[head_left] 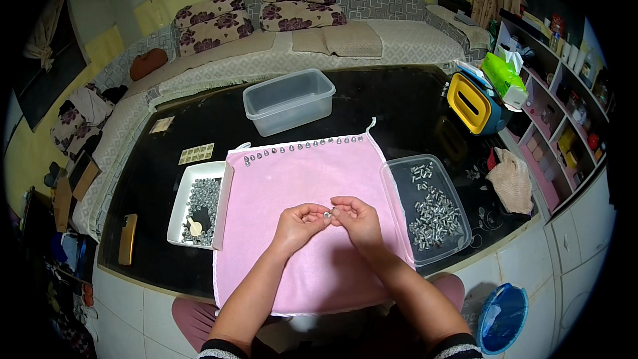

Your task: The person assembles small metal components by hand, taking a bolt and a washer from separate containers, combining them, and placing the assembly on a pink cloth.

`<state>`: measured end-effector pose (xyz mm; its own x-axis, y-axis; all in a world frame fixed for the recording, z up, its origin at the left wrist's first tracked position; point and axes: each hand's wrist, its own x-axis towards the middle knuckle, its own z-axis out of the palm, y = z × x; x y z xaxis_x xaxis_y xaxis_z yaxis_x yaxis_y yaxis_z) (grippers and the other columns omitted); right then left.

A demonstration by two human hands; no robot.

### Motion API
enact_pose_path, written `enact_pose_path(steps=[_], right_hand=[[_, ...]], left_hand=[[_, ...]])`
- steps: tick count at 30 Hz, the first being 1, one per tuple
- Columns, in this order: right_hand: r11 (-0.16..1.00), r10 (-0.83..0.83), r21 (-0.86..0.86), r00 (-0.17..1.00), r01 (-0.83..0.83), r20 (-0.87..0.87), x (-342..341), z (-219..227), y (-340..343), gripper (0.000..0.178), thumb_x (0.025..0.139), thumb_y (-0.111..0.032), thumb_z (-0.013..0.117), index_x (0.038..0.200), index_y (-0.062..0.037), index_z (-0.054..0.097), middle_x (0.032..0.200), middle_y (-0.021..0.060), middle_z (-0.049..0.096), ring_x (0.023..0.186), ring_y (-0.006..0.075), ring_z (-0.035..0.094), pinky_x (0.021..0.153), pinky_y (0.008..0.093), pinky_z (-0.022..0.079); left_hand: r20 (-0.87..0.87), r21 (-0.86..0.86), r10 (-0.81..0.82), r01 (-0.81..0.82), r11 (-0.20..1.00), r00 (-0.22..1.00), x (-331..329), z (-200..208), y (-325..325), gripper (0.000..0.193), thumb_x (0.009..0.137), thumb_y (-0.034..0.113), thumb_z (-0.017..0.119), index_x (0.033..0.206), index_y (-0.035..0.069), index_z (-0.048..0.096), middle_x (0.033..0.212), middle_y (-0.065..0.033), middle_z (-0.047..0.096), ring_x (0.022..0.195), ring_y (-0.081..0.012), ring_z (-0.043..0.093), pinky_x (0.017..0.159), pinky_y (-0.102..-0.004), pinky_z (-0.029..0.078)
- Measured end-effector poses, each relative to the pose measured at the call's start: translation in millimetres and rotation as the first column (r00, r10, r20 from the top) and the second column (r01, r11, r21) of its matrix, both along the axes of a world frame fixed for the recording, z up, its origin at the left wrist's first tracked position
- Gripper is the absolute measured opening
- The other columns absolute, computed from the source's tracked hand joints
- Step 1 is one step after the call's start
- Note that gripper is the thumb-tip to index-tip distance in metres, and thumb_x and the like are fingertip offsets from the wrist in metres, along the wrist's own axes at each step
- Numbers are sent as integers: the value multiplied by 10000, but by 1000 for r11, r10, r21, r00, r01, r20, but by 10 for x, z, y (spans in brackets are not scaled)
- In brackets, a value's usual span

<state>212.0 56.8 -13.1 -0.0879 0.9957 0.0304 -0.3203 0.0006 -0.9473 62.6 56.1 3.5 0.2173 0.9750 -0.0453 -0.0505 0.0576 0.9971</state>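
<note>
Over the middle of a pink cloth (292, 186), my left hand (297, 226) and my right hand (357, 221) meet at the fingertips. Both are closed in a pinch around a small silvery metal part (327, 214); the fingers hide most of it, and I cannot tell whether it is one piece or two. Along the cloth's far edge runs a row of small upright metal pieces (290, 147). To the left, a white tray (226, 206) holds many small round grey metal pieces (204, 194) and a pale scoop (195, 227). A clear shallow tray (465, 242) on the right holds loose metal cylinders (432, 216).
On the black table (149, 179) stands a clear plastic tub (289, 103) at the back. A gold phone (128, 239) lies left, near a small card (197, 153). Back right are a yellow-and-blue box (468, 103) and green tissue pack (503, 78). A blue bucket (503, 319) stands on the floor.
</note>
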Motion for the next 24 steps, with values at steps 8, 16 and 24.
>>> enact_pose_path(steps=[8, 16, 24], right_hand=[[998, 0, 70, 999, -3, 45, 20, -50, 24, 179, 805, -21, 557, 973, 40, 569, 801, 51, 595, 714, 91, 555, 679, 209, 461], [996, -39, 83, 994, 31, 103, -32, 10, -37, 139, 803, -24, 563, 925, 35, 594, 816, 58, 618, 742, 92, 577, 684, 208, 465], [997, -43, 67, 987, 34, 152, -23, -8, -30, 121, 790, -19, 567, 894, 36, 596, 797, 59, 618, 720, 91, 577, 670, 207, 466]], left_hand=[[-137, -6, 6, -7, 1000, 991, 22, 12, -12, 148, 753, -1, 640, 886, -51, 602, 759, -73, 617, 648, -92, 572, 601, -190, 480], [-99, 6, 50, -50, 999, 994, 39, -2, -25, 147, 757, 23, 648, 868, -61, 601, 739, -68, 614, 645, -91, 569, 593, -195, 478], [-205, 117, 70, -46, 992, 976, 54, -2, -38, 123, 749, 18, 655, 852, -32, 610, 733, -43, 606, 641, -69, 556, 594, -186, 482]])
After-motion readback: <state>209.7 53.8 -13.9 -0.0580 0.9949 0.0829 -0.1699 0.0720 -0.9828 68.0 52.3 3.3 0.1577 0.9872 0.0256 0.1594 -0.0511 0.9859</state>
